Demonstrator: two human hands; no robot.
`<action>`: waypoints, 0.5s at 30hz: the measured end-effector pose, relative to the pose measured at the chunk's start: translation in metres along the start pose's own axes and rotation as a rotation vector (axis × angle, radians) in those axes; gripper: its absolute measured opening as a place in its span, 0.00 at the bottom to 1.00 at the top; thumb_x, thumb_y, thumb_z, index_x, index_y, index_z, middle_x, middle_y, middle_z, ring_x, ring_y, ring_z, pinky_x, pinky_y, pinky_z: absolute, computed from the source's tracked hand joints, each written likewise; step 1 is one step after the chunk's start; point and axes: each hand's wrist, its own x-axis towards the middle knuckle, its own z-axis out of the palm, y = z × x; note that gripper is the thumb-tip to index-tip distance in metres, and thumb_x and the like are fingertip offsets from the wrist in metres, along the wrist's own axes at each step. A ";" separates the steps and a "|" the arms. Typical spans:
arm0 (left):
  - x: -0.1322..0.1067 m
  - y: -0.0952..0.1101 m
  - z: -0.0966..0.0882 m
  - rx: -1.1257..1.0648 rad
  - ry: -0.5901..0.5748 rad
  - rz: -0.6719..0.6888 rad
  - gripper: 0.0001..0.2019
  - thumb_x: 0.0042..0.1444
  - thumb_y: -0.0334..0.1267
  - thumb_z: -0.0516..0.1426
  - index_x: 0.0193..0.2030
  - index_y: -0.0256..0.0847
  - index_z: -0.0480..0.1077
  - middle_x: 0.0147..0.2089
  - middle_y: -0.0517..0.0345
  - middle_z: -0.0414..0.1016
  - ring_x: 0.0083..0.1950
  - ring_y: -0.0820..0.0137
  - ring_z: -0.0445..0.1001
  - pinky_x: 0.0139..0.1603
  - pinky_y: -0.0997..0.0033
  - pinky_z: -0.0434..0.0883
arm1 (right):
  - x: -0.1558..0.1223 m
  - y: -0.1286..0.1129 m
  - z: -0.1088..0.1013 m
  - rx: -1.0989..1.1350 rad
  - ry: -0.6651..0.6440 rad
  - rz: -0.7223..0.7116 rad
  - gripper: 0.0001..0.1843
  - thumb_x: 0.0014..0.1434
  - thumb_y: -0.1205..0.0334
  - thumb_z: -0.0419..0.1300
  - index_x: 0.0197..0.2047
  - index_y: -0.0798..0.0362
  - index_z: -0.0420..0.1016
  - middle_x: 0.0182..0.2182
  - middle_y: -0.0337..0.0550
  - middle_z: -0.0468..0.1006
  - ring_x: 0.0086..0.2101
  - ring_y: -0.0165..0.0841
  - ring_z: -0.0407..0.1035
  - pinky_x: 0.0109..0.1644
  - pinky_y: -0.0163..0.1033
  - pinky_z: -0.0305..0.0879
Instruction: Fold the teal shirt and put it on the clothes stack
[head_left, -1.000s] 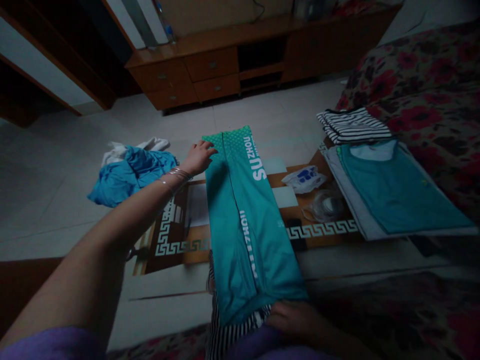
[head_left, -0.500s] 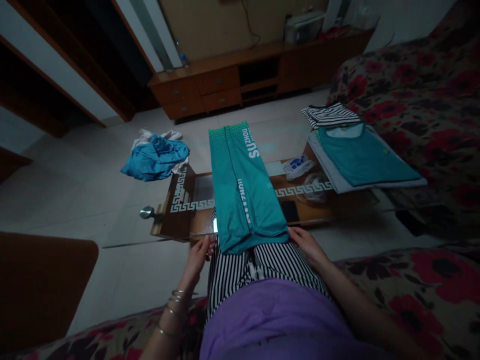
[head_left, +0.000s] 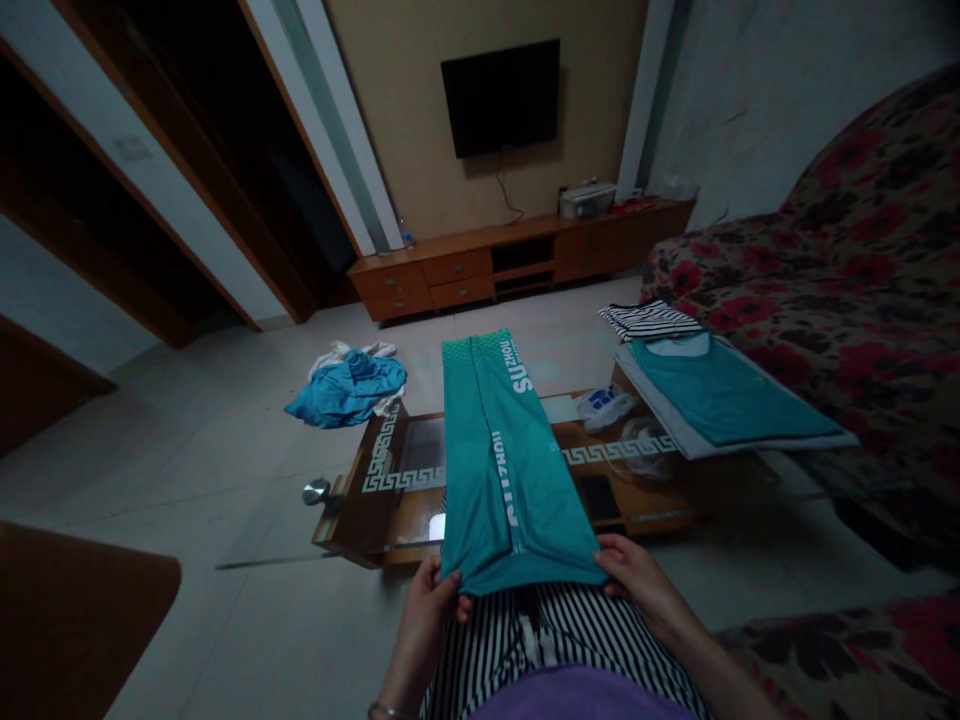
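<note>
A teal sports garment (head_left: 480,470) with white SUZHOU lettering lies lengthwise over the glass coffee table, folded into a long strip. Its near edge hangs toward my lap, a little creased. My left hand (head_left: 433,592) pinches the near left corner between thumb and fingers. At the near right corner, my right hand (head_left: 626,572) grips the cloth the same way. Beneath the near edge are the black-and-white striped trousers (head_left: 487,650) that I wear. How the garment's hidden layers lie I cannot tell.
The glass table (head_left: 405,480) has a Greek-key border. On its right lie folded clothes (head_left: 742,390) and a striped garment (head_left: 649,320); a crumpled blue cloth (head_left: 352,388) lies at left. Plastic bags (head_left: 604,405) and a dark flat object (head_left: 598,497) show nearby. A flowered sofa (head_left: 840,250) stands right.
My left hand has gone from beside the garment to gripping its near left corner. The near edge is pulled straighter. My view has tilted up, showing the television.
</note>
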 end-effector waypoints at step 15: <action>0.014 0.010 0.091 1.212 -0.008 0.584 0.15 0.55 0.25 0.52 0.48 0.42 0.69 0.45 0.53 0.66 0.46 0.60 0.62 0.46 0.59 0.63 | 0.199 -0.221 0.068 -0.894 -0.166 -0.496 0.13 0.58 0.66 0.54 0.41 0.60 0.76 0.34 0.46 0.80 0.31 0.29 0.73 0.34 0.30 0.66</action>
